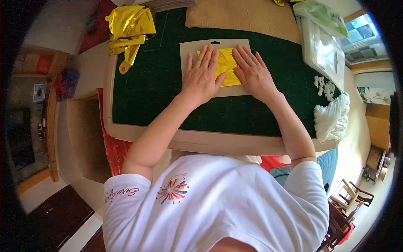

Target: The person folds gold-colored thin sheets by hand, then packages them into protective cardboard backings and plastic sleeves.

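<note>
Crumpled gold foil (128, 29) lies upper left — white tissue pile (332, 119) at the right edge.

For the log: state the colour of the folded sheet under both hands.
Bright yellow folded sheet, head view.

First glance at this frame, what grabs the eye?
Both hands, left hand and right hand, pressed flat on a folded yellow foil sheet that lies on a beige card backing mid-table. Next, the crumpled gold foil heap at the dark green felt mat's far left corner, and the white fluffy bundle at its right edge.
</note>
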A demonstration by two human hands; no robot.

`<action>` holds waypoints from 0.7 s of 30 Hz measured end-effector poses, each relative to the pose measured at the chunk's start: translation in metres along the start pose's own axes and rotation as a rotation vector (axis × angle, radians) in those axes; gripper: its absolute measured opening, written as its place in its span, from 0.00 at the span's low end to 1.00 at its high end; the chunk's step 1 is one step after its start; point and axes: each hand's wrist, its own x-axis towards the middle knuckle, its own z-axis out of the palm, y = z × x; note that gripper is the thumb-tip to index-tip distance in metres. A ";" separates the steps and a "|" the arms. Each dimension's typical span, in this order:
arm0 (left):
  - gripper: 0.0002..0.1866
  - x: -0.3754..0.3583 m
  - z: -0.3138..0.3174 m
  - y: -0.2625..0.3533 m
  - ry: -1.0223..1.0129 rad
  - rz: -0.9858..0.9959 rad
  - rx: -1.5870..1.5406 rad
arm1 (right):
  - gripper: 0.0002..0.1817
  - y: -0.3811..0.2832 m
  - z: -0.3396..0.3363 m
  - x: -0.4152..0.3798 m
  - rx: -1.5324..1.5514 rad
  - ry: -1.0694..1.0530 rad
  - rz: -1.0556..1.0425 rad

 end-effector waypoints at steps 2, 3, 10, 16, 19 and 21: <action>0.36 0.001 0.001 0.000 0.014 0.002 -0.004 | 0.30 0.002 0.001 -0.001 0.000 0.019 -0.015; 0.37 0.001 0.002 -0.001 0.017 0.005 -0.011 | 0.30 0.002 0.001 0.000 0.009 0.030 -0.023; 0.42 0.002 0.004 0.000 0.044 -0.072 0.015 | 0.29 0.002 0.006 0.000 -0.029 0.035 -0.026; 0.42 0.004 -0.003 0.002 -0.022 -0.077 0.059 | 0.27 0.003 0.004 0.001 -0.016 0.084 -0.061; 0.42 0.006 -0.005 0.003 -0.067 -0.097 0.080 | 0.27 0.000 -0.004 0.000 -0.041 0.025 -0.072; 0.42 0.005 -0.004 0.003 -0.045 -0.090 0.078 | 0.26 -0.002 -0.006 0.002 -0.017 -0.007 -0.051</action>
